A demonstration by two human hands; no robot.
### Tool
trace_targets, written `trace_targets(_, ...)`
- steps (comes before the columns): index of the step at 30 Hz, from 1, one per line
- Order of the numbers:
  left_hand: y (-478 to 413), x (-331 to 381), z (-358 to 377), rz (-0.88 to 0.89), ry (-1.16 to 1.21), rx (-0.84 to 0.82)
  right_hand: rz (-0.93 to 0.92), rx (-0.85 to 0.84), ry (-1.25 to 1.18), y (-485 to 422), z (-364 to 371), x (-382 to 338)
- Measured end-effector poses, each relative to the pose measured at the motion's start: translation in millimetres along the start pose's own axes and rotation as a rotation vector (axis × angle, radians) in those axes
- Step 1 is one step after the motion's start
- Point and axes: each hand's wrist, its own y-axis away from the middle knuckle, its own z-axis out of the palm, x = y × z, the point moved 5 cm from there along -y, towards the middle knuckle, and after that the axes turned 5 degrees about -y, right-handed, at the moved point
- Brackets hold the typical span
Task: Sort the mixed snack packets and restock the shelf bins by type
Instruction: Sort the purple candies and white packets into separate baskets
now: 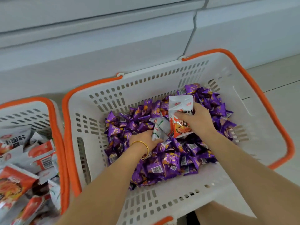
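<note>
Bare forearms, with a thin gold bangle (pixel 147 147) at the wrist of the left hand (pixel 145 138).

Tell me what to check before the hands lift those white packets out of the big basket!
1. Is the right hand gripping the orange-and-white packets? ok.
2. Is the left hand gripping a small white packet? ok.
3. Are no purple packets caught in either grip? cannot tell.
4. Are no white ones left hidden in the big basket? cannot tell.
5. Does the side basket hold orange-and-white ones like these? ok.
</note>
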Motion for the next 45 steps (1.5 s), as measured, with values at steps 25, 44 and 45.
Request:
trace_targets(25,323,-292,-100,-0.643,0.849,0.596,-0.215,-0.626,0.006,201,204,-214)
trace_targets(44,71,20,-100,0.241,0.134,0.398,-0.169,-0.034,0.796,-2,-36,-11)
trace_targets(45,49,26,-88,0.256,0.038,0.356,-0.229,-0.105,0.823,-16,-27,-13)
